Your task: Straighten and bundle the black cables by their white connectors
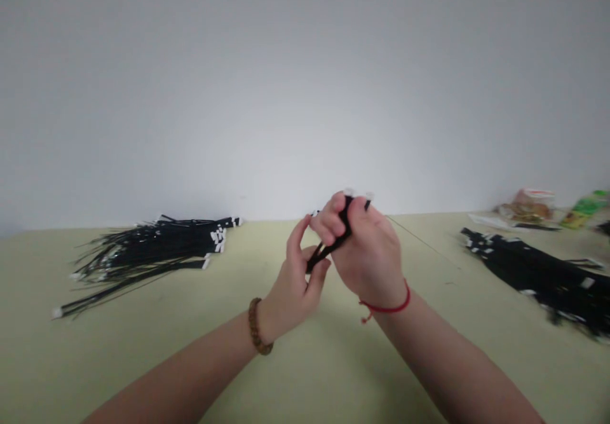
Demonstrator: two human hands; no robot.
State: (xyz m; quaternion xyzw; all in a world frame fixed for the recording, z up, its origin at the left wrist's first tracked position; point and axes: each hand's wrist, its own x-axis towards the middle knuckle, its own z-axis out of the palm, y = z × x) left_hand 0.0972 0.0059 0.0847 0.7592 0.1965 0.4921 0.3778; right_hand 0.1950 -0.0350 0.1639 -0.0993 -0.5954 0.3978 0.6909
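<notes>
Above the middle of the table, both my hands are on a black cable (pixel 341 236) with small white ends. My right hand (pixel 366 252), with a red string bracelet at the wrist, has its fingers wrapped round the cable's upper part, and two white ends stick out over the thumb. My left hand (pixel 296 281), wearing a brown beaded bracelet, pinches the lower part of the cable, which looks folded or doubled there. The fingers cover some of it, and slight blur hides the detail.
On the left of the pale yellow-green table (pixel 190 360) lies a fanned pile of black cables (pixel 162 246) with white ends. Another pile of black cables (pixel 538 274) lies on the right. Behind it are a clear plastic package (pixel 528 205) and a green-yellow packet (pixel 584 211). A white wall (pixel 286 93) rises behind the table.
</notes>
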